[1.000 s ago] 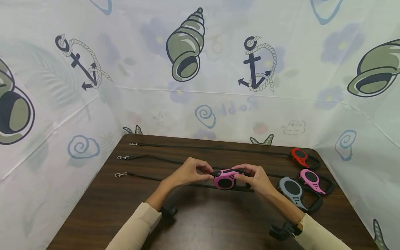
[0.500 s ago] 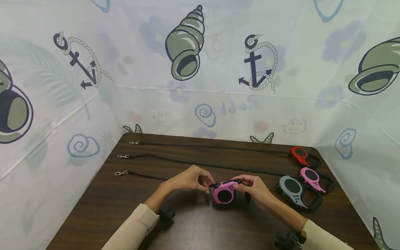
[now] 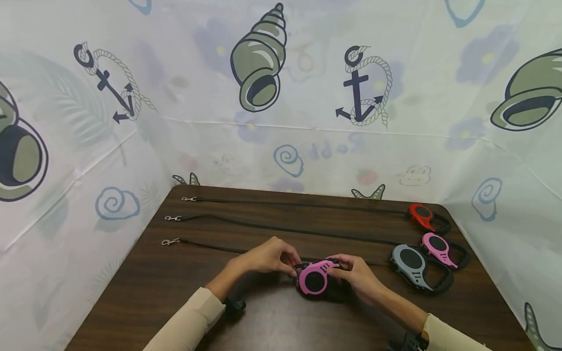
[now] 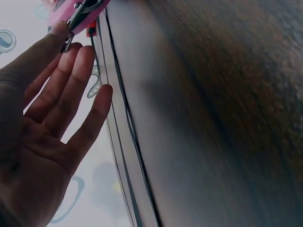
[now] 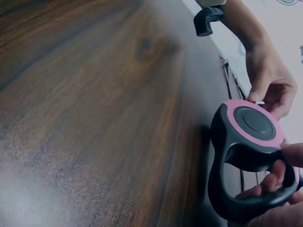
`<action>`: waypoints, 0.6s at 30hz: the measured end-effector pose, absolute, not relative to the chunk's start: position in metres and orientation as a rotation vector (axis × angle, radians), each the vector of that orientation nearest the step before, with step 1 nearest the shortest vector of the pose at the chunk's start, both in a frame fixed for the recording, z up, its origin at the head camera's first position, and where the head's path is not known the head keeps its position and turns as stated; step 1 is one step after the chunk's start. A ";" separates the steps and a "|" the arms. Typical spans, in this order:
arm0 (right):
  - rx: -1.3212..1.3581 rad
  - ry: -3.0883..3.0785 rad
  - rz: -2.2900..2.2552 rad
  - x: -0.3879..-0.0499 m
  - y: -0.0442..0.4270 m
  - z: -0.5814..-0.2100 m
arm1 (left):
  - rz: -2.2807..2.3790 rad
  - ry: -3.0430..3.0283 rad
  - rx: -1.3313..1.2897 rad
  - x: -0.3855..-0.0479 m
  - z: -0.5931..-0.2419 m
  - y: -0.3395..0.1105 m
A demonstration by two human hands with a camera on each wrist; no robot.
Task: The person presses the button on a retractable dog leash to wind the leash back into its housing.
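In the head view a pink and black retractable leash (image 3: 313, 281) is held between both hands, low over the table. My left hand (image 3: 269, 257) pinches the small metal clip (image 4: 69, 42) at its cord end, the other fingers spread loosely in the left wrist view. At the handle side my right hand (image 3: 361, 279) grips the leash, thumb on the pink casing. The right wrist view shows its fingertips through the black handle loop (image 5: 218, 184).
On the brown table (image 3: 272, 321), a red leash (image 3: 422, 217), another pink leash (image 3: 438, 248) and a grey leash (image 3: 410, 265) lie at the right. Their black cords stretch left to metal clips (image 3: 170, 242). Patterned white cloth (image 3: 202, 146) surrounds the table's back and sides.
Both hands and the held pink leash have moved down in the head view, nearer the table's front. The left hand has shifted onto the clip end; the right hand keeps its grip.
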State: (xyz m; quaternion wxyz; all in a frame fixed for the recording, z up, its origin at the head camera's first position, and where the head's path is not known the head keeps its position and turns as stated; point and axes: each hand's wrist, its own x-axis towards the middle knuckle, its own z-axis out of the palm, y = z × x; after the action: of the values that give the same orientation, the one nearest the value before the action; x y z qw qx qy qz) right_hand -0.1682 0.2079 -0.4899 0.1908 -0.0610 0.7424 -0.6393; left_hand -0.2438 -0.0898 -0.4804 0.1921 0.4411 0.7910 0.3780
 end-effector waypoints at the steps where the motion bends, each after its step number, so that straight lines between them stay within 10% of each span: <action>1: -0.189 2.129 -1.760 -0.168 0.208 -0.490 | 1.052 2.224 1.242 -0.244 -0.480 -0.089; 18: -0.442 2.755 -1.140 -0.163 0.212 -0.495 | 0.837 2.274 1.335 -0.245 -0.489 -0.078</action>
State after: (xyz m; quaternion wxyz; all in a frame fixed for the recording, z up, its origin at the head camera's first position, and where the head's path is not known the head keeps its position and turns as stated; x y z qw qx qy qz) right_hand -0.1630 0.2121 -0.4945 0.0635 -0.1464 0.9121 -0.3775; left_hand -0.2452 -0.0782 -0.4887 0.1864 0.4741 0.8075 0.2974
